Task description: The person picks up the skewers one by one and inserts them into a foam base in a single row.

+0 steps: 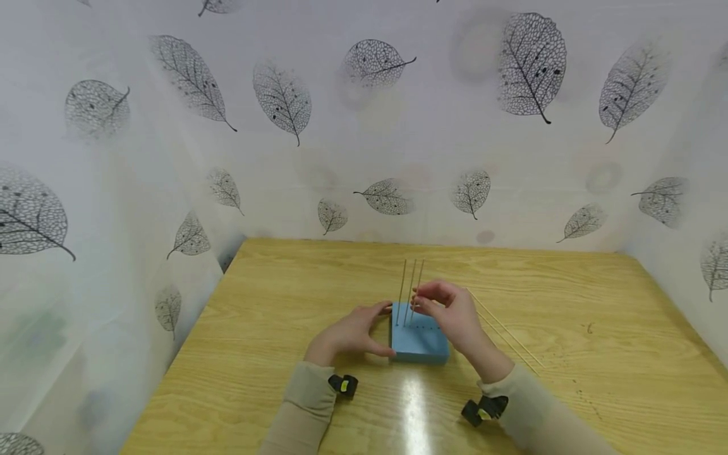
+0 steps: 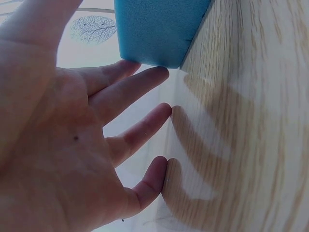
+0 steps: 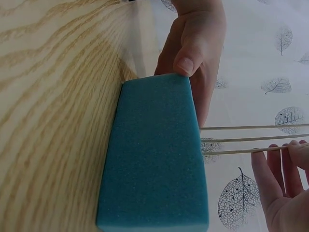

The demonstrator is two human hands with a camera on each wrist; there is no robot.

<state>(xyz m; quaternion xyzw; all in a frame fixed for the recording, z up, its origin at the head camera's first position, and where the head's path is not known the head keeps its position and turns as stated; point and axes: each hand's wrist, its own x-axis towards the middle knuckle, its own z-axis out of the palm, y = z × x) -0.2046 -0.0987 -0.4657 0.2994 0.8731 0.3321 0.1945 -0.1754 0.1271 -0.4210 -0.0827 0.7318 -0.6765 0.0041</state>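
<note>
A light blue foam block [image 1: 421,344] lies on the wooden table, with a row of small holes along its top. Three thin wooden sticks [image 1: 400,287] stand upright in its left part. My right hand [image 1: 455,316] pinches the rightmost standing stick [image 3: 270,150] between thumb and fingertips, above the block. At the block's left side is my left hand [image 1: 349,332], fingers spread and fairly straight. Its thumb [image 3: 186,65] touches the near left corner, while two fingertips [image 2: 159,73] meet the block's far edge. The other two fingertips rest on the table.
Two loose wooden sticks [image 1: 512,335] lie on the table [image 1: 591,303] to the right of the block, partly behind my right hand. A pale curtain [image 1: 364,139] with leaf prints surrounds the table's back and sides.
</note>
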